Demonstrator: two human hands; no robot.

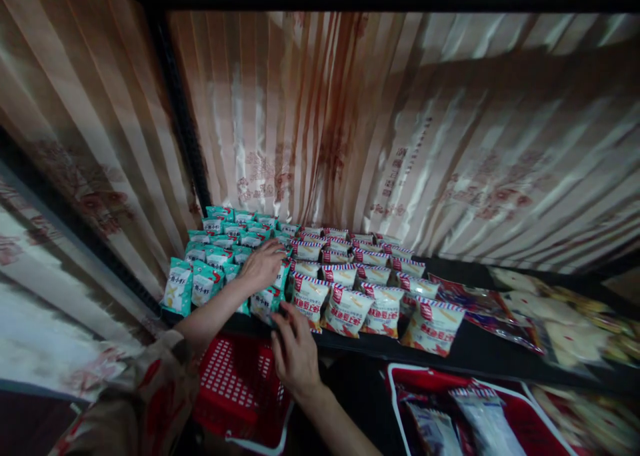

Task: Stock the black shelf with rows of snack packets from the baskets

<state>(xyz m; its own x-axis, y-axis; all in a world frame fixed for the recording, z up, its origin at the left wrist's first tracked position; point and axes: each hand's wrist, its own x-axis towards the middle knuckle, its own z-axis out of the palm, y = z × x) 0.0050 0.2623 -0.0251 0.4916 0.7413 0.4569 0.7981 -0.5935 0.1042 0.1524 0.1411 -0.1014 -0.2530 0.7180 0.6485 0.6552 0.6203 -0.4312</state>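
Small teal snack bags (205,285) stand in rows at the left end of a black shelf. My left hand (263,267) reaches over them, its fingers bent over the top of a teal snack bag (281,279) at the right edge of the group; its fingertips are partly hidden. In front of that, another teal bag (263,304) leans at the shelf edge. My right hand (296,353) is beside its lower right corner, thumb and fingers apart, the index fingertip close to or touching the bag. White snack bags with striped tops (349,311) stand directly to the right.
Below the shelf sits a red basket (225,376) with a white rim. Another red basket (505,403) at the lower right holds packets. Flat packages (565,323) lie along the right of the shelf (360,346). A patterned curtain (320,123) hangs behind; a dark post (180,109) rises at left.
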